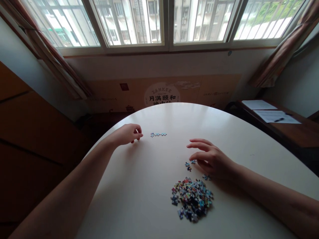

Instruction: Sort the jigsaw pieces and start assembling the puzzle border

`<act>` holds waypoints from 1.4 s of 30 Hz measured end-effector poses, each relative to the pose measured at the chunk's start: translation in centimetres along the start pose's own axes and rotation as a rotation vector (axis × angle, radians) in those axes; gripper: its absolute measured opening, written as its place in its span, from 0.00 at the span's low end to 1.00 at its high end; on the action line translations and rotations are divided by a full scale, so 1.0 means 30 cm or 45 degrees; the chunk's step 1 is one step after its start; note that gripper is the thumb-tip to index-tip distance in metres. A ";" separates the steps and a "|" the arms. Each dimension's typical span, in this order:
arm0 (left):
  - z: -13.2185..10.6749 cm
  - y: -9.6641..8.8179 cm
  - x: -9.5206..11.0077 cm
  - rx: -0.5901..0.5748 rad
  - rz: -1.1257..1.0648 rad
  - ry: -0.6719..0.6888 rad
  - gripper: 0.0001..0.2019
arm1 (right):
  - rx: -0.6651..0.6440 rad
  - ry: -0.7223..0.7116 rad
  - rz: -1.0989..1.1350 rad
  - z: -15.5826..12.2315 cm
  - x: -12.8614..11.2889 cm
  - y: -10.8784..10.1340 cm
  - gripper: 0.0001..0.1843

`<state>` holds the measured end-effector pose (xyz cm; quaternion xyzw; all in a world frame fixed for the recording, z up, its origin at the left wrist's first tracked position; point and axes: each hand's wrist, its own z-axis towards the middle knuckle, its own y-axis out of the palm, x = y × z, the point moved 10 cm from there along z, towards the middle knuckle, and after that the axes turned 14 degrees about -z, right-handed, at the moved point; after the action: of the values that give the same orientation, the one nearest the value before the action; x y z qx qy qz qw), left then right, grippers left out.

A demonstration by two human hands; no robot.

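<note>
A wide window (pixel 134 23) with curtains (pixel 57 63) at both sides fills the top of the frame. Below it a printed cardboard panel (pixel 161 94) leans against the wall. The round white bench (pixel 149 186) takes up the lower middle.

My left hand (pixel 128 133) rests at the left of the bench, just beside a short row of joined puzzle pieces (pixel 158 134) but apart from it. Its grip is pinched, thumb against fingertips, and I cannot tell whether a piece sits inside. My right hand (pixel 214 161), right of centre, has its grip open with the fingers spread. It holds nothing and hovers right over a few loose pieces (pixel 188 165). Below it lies the heap of pieces (pixel 191 198), unsorted.

I judge the work barely begun. Only that one small row is joined, and nearly everything lies in the heap.

The pieces are too small for me to read their pictures or count those in the row. My right palm may cover another piece or two. At the right edge of the frame a side desk (pixel 294 127) carries papers (pixel 274 116) and a pen (pixel 279 119), and it is partly cut off.
</note>
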<state>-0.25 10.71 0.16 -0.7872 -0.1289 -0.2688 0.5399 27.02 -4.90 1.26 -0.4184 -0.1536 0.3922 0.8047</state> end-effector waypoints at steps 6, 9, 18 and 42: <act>0.046 0.027 -0.003 0.061 -0.031 0.172 0.17 | -0.009 0.006 0.008 -0.003 0.002 0.005 0.15; 0.064 0.025 -0.017 0.115 0.032 0.248 0.20 | 0.005 0.008 0.003 -0.003 0.001 0.001 0.15; 0.029 0.043 0.074 0.361 0.162 0.568 0.19 | 0.022 -0.007 -0.015 0.003 -0.005 -0.006 0.15; 0.043 0.068 0.079 0.388 0.059 0.636 0.14 | 0.017 0.009 -0.025 0.001 0.000 -0.004 0.15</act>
<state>3.06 10.92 -0.45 -0.6092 -0.0128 -0.4196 0.6729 27.07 -4.93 1.37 -0.4129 -0.1523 0.3836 0.8119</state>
